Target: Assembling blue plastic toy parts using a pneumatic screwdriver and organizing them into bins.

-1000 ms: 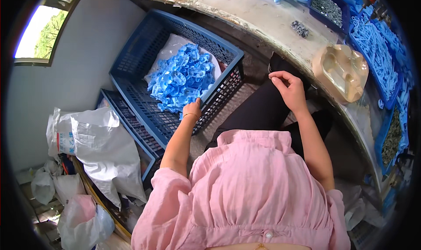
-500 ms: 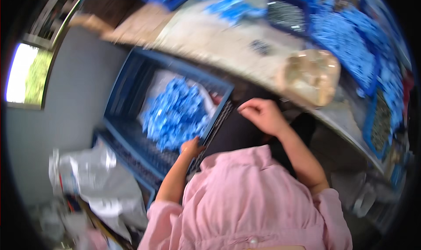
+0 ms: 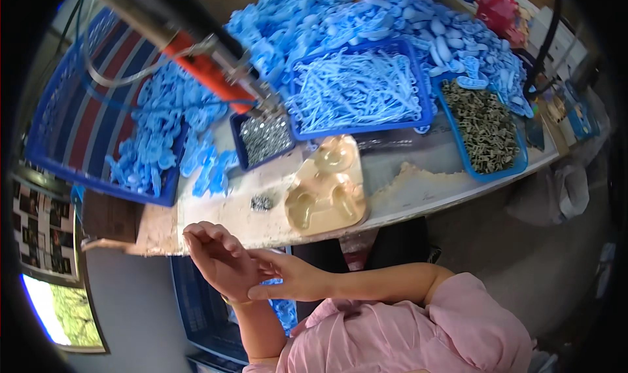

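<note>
My left hand (image 3: 221, 263) is raised in front of the table's near edge. Its palm is turned up, the fingers loosely curled and the thumb apart, with nothing seen in it. My right hand (image 3: 288, 278) lies across the left wrist, its fingers and thumb closed around it. On the table ahead stands a tan moulded fixture (image 3: 356, 206) with rounded hollows. Left of it lies a small pile of silver metal parts (image 3: 261, 203). Behind that pile, a small dark blue tray (image 3: 243, 160) holds more tiny silver parts.
A blue tray (image 3: 366, 132) holds thin light-blue plastic pieces; another tray (image 3: 487, 176) holds brassy metal clips. Blue plastic parts (image 3: 281, 19) heap behind. An orange and black machine arm (image 3: 199, 65) overhangs the left. A blue basket (image 3: 49, 134) stands left; a dark blue crate (image 3: 196, 307) sits below.
The view has swung from the crate toward the tabletop. My left hand has left the crate's rim and risen; my right hand has come across onto the left wrist.
</note>
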### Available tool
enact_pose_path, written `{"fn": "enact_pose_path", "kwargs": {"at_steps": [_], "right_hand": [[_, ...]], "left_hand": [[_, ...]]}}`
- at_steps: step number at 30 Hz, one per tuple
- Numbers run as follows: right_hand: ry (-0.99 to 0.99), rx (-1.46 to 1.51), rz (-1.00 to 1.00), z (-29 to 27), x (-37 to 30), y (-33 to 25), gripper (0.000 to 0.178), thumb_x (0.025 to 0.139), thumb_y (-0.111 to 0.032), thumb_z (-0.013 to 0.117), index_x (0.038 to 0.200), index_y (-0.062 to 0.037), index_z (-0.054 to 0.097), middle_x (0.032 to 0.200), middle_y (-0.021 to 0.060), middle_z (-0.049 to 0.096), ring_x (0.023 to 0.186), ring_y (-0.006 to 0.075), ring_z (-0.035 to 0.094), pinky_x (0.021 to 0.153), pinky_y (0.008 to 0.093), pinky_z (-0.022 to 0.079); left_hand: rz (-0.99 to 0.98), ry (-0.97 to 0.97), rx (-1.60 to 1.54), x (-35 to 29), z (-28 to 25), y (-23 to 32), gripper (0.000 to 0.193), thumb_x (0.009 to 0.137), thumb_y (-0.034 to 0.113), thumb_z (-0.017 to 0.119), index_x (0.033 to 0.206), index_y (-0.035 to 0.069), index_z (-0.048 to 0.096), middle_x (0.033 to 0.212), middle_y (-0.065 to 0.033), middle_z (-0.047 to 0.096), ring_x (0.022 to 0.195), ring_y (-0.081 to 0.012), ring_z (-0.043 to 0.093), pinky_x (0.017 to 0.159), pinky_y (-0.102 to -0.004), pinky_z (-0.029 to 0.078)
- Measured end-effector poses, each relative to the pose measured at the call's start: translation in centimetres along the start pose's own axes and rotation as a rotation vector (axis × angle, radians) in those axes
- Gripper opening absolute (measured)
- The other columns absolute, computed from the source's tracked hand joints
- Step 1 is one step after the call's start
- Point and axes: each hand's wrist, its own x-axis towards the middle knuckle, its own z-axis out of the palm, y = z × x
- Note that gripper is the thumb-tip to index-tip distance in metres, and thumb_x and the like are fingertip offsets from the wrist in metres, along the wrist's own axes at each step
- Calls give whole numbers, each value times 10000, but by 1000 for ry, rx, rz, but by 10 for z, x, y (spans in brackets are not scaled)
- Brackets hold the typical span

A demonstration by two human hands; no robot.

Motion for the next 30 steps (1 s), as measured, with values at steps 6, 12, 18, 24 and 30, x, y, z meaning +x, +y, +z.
{"fn": "enact_pose_path", "kwargs": {"at_steps": [6, 12, 18, 24, 30], "right_hand": [[65, -242, 48, -20, -32, -19, 624, 852, -265, 739, 1333, 14, 458, 1211, 135, 605, 1150, 197, 566, 1010, 341, 435], [154, -855, -180, -51, -52, -53, 444, 869, -217, 671, 1245, -21, 543, 1125, 194, 629, 1024, 337, 615, 867, 393, 487], [495, -1328, -113, -112, -109, -207, 239, 878, -222, 669, 1043, -51, 700, 892, 110, 719, 760, 197, 688, 737, 312, 520], [1307, -2048, -78, -242, -160, -346, 310, 877, -272, 647, 1058, -21, 634, 936, 143, 690, 837, 283, 667, 706, 382, 517], [1390, -2168, 231, -299, -138, -370, 332, 847, -319, 675, 1010, -43, 591, 916, 139, 652, 832, 318, 640, 695, 421, 497]], "left_hand": [[-40, -158, -142, 17, 51, -30, 243, 1035, 286, 424, 944, 81, 517, 774, -43, 549, 529, -103, 483, 412, -200, 414], [745, -837, 1008, 17, 70, -64, 95, 834, -10, 649, 920, 16, 615, 881, -126, 679, 719, -234, 669, 600, -304, 537], [662, -1037, 1048, 3, 78, -76, 189, 789, -45, 680, 956, 21, 622, 877, -144, 694, 787, -293, 690, 702, -343, 560], [594, -1251, 983, -14, 82, -100, 199, 751, 27, 731, 924, 64, 639, 829, -51, 682, 683, -230, 659, 554, -310, 486], [444, -1316, 896, -14, 86, -112, 186, 766, 37, 730, 934, 70, 658, 813, -64, 674, 677, -226, 663, 568, -325, 508]]}}
